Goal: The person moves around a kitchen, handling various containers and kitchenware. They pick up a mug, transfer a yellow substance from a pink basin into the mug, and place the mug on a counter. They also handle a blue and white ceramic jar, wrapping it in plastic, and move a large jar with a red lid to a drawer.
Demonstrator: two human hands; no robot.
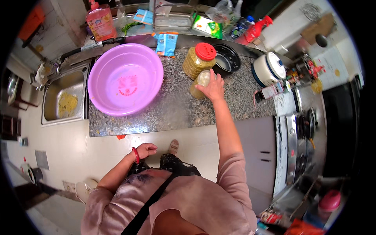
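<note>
Jar (195, 93), small and see-through, with yellowish contents, at the middle of the speckled grey table (174, 113); whether resting on the surface or slightly lifted, hard to tell. Right hand (214, 88) clamped around its upper part, forearm stretched forward from the near side. Hands well apart: left hand (146, 150) low in front of the body, short of the table's near edge, fingers loosely bent, how far closed impossible to tell; red bangle (135, 155) on that wrist. Just behind the held jar, a larger jar (193, 64) of yellowish grains, topped by a red lid (205, 51). To the right of that, a black bowl (237, 62) with something pale inside. Farther right, a white pot (270, 68). To the left, a wide purple basin (98, 78) with red print on its bottom; near its far right rim, a blue packet (167, 44). Beyond the basin, at far left, a steel sink (47, 107) holding a yellow mass (67, 103).
</note>
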